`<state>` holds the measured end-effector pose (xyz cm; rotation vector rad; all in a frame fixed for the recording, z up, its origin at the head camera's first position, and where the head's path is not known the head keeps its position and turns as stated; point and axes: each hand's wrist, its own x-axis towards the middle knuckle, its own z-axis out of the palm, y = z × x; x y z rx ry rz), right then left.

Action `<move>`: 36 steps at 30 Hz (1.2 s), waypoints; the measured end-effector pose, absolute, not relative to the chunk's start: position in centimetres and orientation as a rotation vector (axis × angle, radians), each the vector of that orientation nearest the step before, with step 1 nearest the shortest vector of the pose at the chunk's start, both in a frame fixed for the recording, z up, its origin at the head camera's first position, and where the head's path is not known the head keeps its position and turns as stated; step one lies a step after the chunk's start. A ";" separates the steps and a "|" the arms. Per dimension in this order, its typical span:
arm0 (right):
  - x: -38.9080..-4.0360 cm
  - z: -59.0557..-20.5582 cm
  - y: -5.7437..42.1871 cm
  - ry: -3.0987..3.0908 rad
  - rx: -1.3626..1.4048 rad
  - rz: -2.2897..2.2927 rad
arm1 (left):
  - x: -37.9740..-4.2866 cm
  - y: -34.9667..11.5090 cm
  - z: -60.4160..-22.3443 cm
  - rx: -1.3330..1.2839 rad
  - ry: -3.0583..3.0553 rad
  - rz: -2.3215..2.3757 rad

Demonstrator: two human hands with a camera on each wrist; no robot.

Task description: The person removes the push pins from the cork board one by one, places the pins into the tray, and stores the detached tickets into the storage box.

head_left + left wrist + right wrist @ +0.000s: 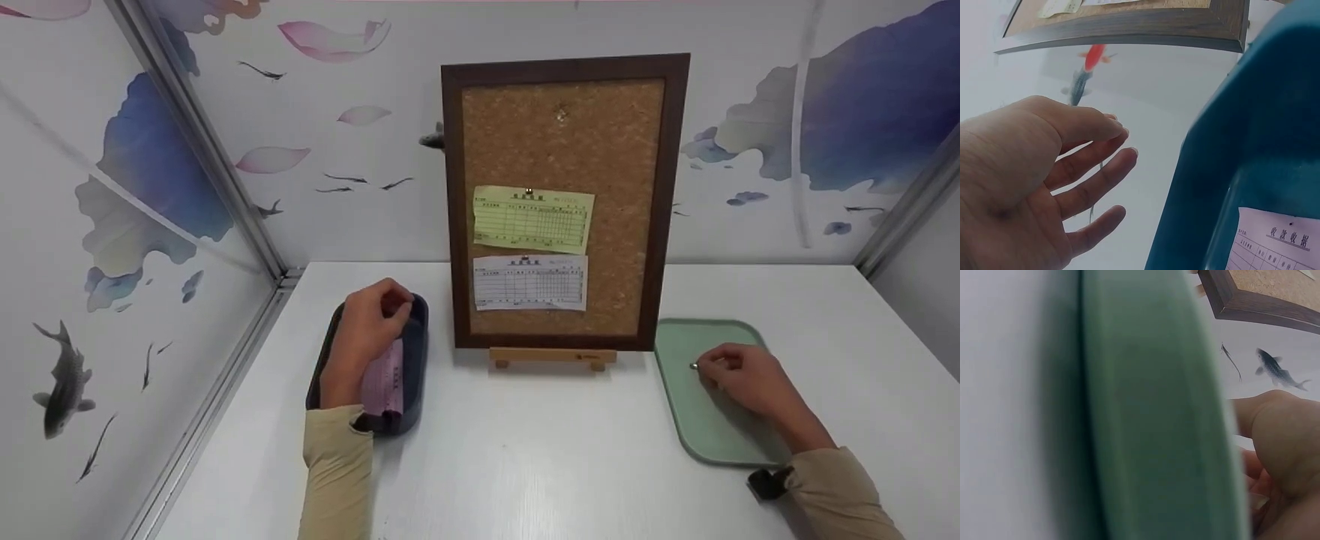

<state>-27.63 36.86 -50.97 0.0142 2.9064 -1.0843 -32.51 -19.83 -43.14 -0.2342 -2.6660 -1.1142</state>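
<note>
My left hand (367,322) is over a dark blue tray (420,352), thumb near the index finger and the other fingers loosely bent, with nothing between them. Inside that tray lies a pink receipt slip (384,379), partly covered by the hand and wrist; its printed top shows in the left wrist view. At the right, my right hand (742,375) is over a green tray (694,427) and pinches a small silvery pushpin (694,366) between thumb and index fingertips. In the right wrist view the tray's rim hides the fingertips.
A framed corkboard (607,292) stands on a small wooden easel (553,355) between the trays. A yellow-green slip (532,221) is pinned above a white slip (531,285) on it, and a shiny pin cluster (561,114) sits near its top. Painted panels enclose the white table (540,465).
</note>
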 end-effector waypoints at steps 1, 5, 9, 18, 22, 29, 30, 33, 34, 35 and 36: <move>-27.6 -51.0 36.8 2.910 0.018 -1.084 | -32.5 -19.7 -43.1 -0.235 -2.666 -1.117; -27.4 -50.8 36.8 2.964 0.021 -1.112 | -32.5 -19.5 -43.0 -0.240 -2.649 -1.127; -27.1 -50.2 36.4 3.034 0.027 -1.206 | -32.5 -19.2 -42.8 -0.248 -2.631 -1.126; -26.7 -47.3 33.3 3.328 -0.067 -1.380 | -31.9 -18.5 -41.0 -0.293 -2.552 -1.141; -26.7 -46.2 31.2 3.395 -0.153 -1.469 | -31.2 -17.8 -40.0 -0.338 -2.471 -1.148; -26.6 -44.2 27.3 3.443 -0.415 -1.589 | -30.0 -16.1 -38.3 -0.403 -2.376 -1.118; -26.7 -43.8 26.8 3.447 -0.458 -1.584 | -29.8 -15.9 -38.2 -0.411 -2.368 -1.112; -26.9 -42.8 25.5 3.461 -0.576 -1.521 | -29.6 -15.3 -37.7 -0.439 -2.350 -1.086; -27.1 -42.5 25.1 3.464 -0.614 -1.497 | -29.6 -15.1 -37.5 -0.446 -2.346 -1.075; -27.2 -42.2 24.6 3.468 -0.647 -1.472 | -29.7 -15.0 -37.4 -0.454 -2.343 -1.064; -27.4 -41.8 24.2 3.467 -0.674 -1.453 | -29.8 -14.8 -37.2 -0.460 -2.341 -1.051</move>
